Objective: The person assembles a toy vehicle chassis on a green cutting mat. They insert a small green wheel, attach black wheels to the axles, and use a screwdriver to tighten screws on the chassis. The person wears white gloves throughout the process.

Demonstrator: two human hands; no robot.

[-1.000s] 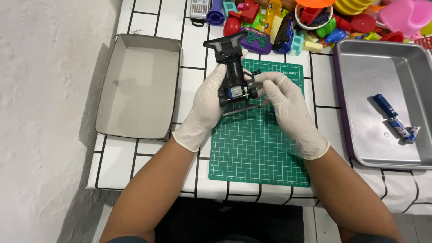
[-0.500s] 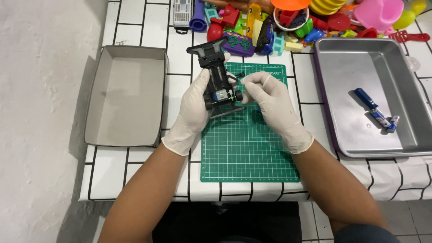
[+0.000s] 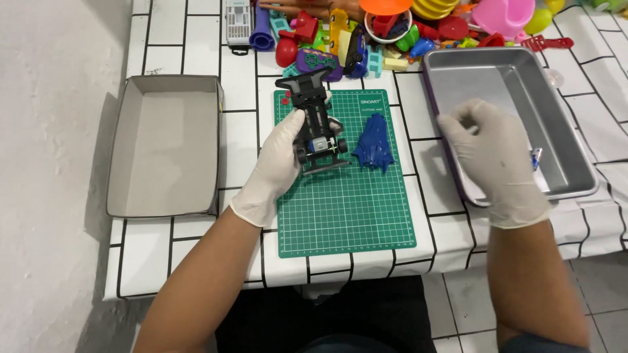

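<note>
Left hand (image 3: 278, 163) clasps the black toy car chassis (image 3: 316, 124) by its side, steadying it on the green cutting mat (image 3: 347, 209); just right lies a blue shell (image 3: 374, 142); right hand (image 3: 487, 153), loosely curled and empty, hovers over the metal tray (image 3: 504, 72).

Position: head-worn, above the near table (image 3: 196, 39) edge.
Facing: steeply down, far edge toward frame top.
Distance: close, arm's reach.
Overlap: single view only.

L hand (image 3: 278, 167) curled in grip; R hand (image 3: 492, 157) loosely open, hovering.
</note>
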